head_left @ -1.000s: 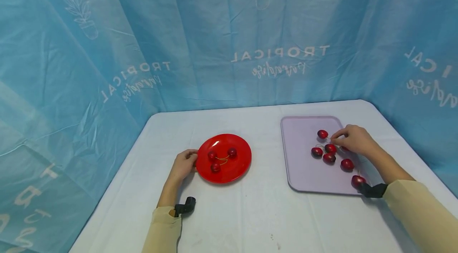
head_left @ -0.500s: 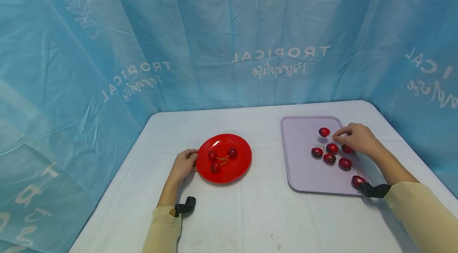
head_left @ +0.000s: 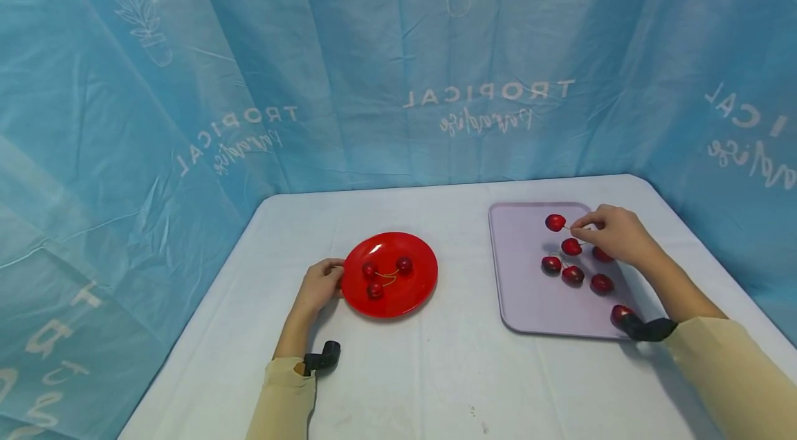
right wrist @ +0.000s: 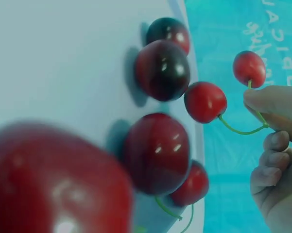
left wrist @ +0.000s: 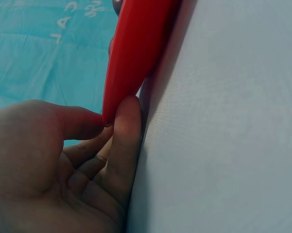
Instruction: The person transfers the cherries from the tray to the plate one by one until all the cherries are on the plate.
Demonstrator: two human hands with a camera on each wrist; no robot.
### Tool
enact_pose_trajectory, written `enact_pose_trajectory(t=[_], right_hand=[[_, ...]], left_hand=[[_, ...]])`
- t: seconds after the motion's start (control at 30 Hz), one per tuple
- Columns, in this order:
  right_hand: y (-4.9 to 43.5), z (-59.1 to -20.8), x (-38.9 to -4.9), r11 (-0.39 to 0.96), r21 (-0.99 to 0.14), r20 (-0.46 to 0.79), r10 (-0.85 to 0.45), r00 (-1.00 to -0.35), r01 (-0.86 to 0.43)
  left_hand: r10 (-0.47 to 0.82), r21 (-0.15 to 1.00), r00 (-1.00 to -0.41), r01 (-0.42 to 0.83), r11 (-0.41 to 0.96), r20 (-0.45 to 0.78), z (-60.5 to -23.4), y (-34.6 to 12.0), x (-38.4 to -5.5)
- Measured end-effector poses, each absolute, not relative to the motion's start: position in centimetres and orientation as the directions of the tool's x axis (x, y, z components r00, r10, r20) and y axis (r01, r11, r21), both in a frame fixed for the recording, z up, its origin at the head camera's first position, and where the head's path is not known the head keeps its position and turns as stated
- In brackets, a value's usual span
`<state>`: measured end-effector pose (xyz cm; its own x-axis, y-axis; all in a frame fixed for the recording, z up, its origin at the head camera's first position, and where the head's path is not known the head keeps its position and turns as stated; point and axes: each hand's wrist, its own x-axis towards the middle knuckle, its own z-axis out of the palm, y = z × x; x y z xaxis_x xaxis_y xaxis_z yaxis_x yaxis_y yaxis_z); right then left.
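Note:
In the head view my left hand [head_left: 320,283] holds the left edge of a round red plate [head_left: 355,301]. The left wrist view shows the thumb on top of its rim and fingers [left wrist: 127,126] under it. Three cherries [head_left: 405,265] with joined stems lie on the plate. On the right, my right hand [head_left: 613,232] pinches the green stem of a cherry pair over the lilac tray [head_left: 523,301]. One cherry [right wrist: 249,69] of the pair stands above the fingertips, while the other cherry [right wrist: 205,102] dangles on its curved stem. Several dark red cherries [head_left: 573,276] lie below on the tray.
A white cloth covers the table [head_left: 448,371]. Blue printed curtains [head_left: 373,80] enclose its back and sides. Near the tray's front right corner, one cherry [head_left: 620,315] sits beside the black wrist camera [head_left: 647,329] on the right arm.
My right hand has risen slightly and moved back over the tray, carrying the cherry pair. The second cherry has shifted back with it. My left hand and the plate stay put.

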<state>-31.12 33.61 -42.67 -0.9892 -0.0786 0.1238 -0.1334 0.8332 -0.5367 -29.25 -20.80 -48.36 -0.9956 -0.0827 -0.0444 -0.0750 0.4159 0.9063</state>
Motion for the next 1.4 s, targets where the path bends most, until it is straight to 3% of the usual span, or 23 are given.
enact_pose_trajectory(t=[1.13,1.4], right_hand=[[27.1,-41.8,-32.2,0.693,-0.694,0.21,-0.065,-0.975,-0.196],[25.6,-42.7,-32.4,0.646,-0.739,0.172,-0.091,-0.981,-0.19]], left_hand=[[-0.069,0.913,-0.997,-0.06,0.403,-0.035,-48.3,-20.7,-29.3],[-0.089,0.896,-0.996,-0.068,0.439,-0.032,-48.3,-20.6,-29.2]])
